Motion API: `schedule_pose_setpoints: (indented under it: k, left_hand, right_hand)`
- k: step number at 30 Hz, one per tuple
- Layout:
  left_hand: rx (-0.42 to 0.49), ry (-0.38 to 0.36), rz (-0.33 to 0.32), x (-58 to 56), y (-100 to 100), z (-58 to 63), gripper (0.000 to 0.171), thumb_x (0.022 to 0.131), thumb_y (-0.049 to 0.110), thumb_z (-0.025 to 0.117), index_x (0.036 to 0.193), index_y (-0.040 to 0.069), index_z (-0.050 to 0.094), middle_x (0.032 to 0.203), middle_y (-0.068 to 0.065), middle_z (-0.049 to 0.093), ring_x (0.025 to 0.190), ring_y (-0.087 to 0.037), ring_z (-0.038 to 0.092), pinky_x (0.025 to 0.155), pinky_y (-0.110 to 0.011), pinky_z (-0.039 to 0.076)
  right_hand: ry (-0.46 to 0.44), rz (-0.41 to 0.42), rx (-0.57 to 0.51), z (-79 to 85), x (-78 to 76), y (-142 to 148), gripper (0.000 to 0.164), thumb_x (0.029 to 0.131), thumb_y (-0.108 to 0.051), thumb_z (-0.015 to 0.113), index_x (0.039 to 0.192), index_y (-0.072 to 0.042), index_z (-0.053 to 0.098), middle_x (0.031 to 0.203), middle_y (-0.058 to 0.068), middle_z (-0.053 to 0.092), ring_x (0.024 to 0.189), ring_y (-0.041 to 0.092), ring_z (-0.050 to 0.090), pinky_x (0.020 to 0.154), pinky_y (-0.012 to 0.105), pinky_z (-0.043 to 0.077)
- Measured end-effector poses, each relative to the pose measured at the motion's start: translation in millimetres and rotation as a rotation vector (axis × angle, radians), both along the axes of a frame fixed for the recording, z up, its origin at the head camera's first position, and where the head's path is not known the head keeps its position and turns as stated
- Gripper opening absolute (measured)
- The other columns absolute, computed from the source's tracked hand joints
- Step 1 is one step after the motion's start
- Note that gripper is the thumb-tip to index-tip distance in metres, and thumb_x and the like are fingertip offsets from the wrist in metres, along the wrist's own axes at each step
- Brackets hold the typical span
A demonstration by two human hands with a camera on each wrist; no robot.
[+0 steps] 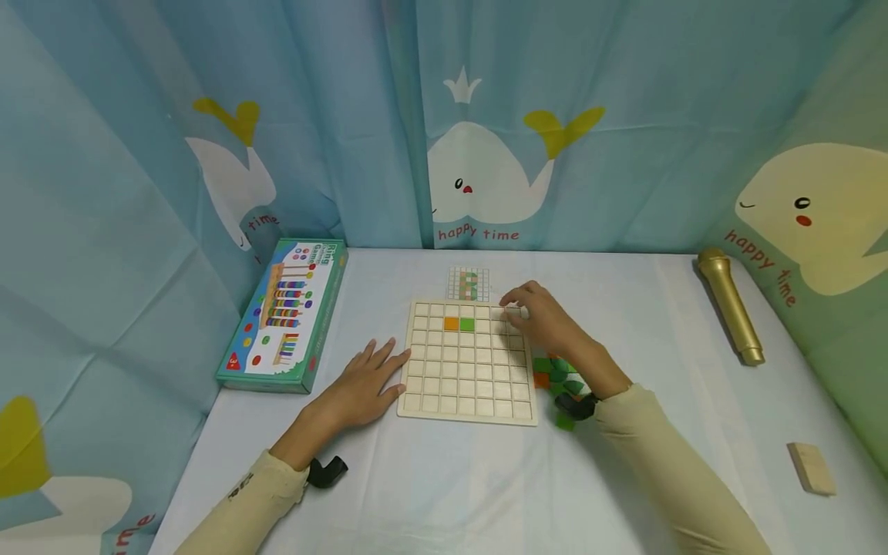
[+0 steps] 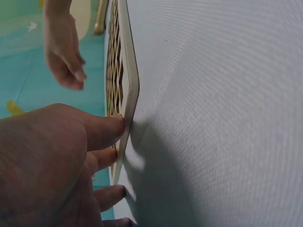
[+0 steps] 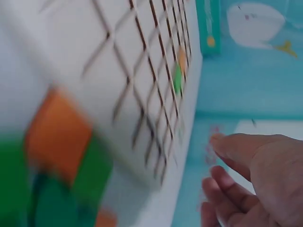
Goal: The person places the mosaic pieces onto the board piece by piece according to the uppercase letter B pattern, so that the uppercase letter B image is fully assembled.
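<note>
Whale-print curtains (image 1: 375, 116) back a white table (image 1: 430, 493); the grid board (image 1: 466, 385) lies mid-table, 1 orange tile (image 1: 452, 324) and 1 green tile (image 1: 467, 324) side by side in it — the left hand (image 1: 362, 388), fingers spread, touches its left edge; the right hand (image 1: 548, 320), fingers loosely bent, thumb apart, hovers over its far right corner; loose tiles (image 1: 541, 365) lie beside it.

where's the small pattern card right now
In the head view, the small pattern card lies on the white table at the far edge of the grid board, just left of the right hand.
</note>
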State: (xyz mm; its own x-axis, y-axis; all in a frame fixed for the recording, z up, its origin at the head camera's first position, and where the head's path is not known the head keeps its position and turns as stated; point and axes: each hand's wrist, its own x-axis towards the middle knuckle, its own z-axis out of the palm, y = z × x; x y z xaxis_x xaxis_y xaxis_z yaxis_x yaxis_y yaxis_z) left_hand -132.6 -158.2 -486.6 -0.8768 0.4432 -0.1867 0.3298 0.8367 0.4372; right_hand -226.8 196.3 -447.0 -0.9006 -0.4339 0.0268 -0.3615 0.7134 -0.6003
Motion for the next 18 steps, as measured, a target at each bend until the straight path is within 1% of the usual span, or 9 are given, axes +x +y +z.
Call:
schedule_pose_setpoints:
  k: [3,6,9,11,14,16,18]
  left_hand:
    - [0.002,-0.004,-0.001,0.6,0.2,0.5,0.062,0.111,0.035,0.054,0.167,0.017,0.034,0.175,-0.016,0.019,0.161,-0.047,0.008,0.128,-0.064,0.015]
    - [0.011,-0.002,-0.001,0.9,0.5,1.9,0.062,0.111,0.034,0.054,0.167,0.016,0.035,0.175,-0.017,0.020,0.161,-0.048,0.008,0.128,-0.064,0.014]
    - [0.011,-0.002,-0.003,0.5,0.2,1.3,0.062,0.111,0.034,0.054,0.167,0.016,0.034,0.175,-0.017,0.020,0.161,-0.048,0.008,0.128,-0.064,0.014]
    - [0.006,-0.002,-0.001,0.4,0.1,0.9,0.062,0.111,0.034,0.053,0.167,0.016,0.034,0.175,-0.017,0.020,0.161,-0.047,0.008,0.128,-0.064,0.014]
    - [-0.004,-0.005,0.002,0.3,0.0,0.4,0.062,0.111,0.035,0.053,0.167,0.017,0.034,0.176,-0.016,0.019,0.162,-0.047,0.008,0.129,-0.063,0.014]
    - [-0.006,-0.010,0.003,0.6,0.3,1.1,0.062,0.111,0.035,0.053,0.167,0.017,0.034,0.176,-0.016,0.019,0.162,-0.047,0.007,0.129,-0.063,0.014]
    - [-0.004,-0.014,0.003,0.6,0.4,1.2,0.063,0.111,0.035,0.053,0.167,0.017,0.033,0.176,-0.016,0.019,0.162,-0.047,0.007,0.129,-0.063,0.014]
  right_hand:
    - [-0.053,-0.034,0.064,6.4,4.1,28.9,0.029,0.105,-0.008,0.064,0.132,0.003,0.063,0.131,0.027,0.053,0.120,0.045,0.056,0.101,0.060,0.050]
    - [-0.156,-0.069,0.163,10.6,9.3,56.4,0.034,0.103,-0.011,0.068,0.133,0.003,0.060,0.133,0.031,0.051,0.120,0.046,0.055,0.100,0.062,0.050]
    - [-0.253,-0.108,0.275,8.4,12.2,81.1,0.042,0.099,-0.014,0.073,0.136,0.001,0.057,0.138,0.034,0.049,0.122,0.048,0.050,0.101,0.065,0.048]
    - [-0.282,-0.120,0.311,5.1,13.5,94.5,0.044,0.099,-0.014,0.074,0.137,0.000,0.056,0.139,0.034,0.048,0.124,0.050,0.048,0.100,0.067,0.048]
    - [-0.286,-0.123,0.293,0.0,15.5,106.0,0.042,0.098,-0.013,0.074,0.134,0.001,0.056,0.134,0.034,0.051,0.120,0.049,0.050,0.099,0.066,0.048]
    - [-0.256,-0.112,0.250,-3.7,16.0,109.1,0.036,0.099,-0.012,0.072,0.128,0.003,0.057,0.127,0.032,0.054,0.114,0.047,0.053,0.096,0.064,0.049]
    - [-0.231,-0.122,0.209,-8.6,15.5,109.5,0.032,0.101,-0.014,0.071,0.123,0.004,0.058,0.121,0.030,0.055,0.109,0.043,0.055,0.094,0.061,0.050]
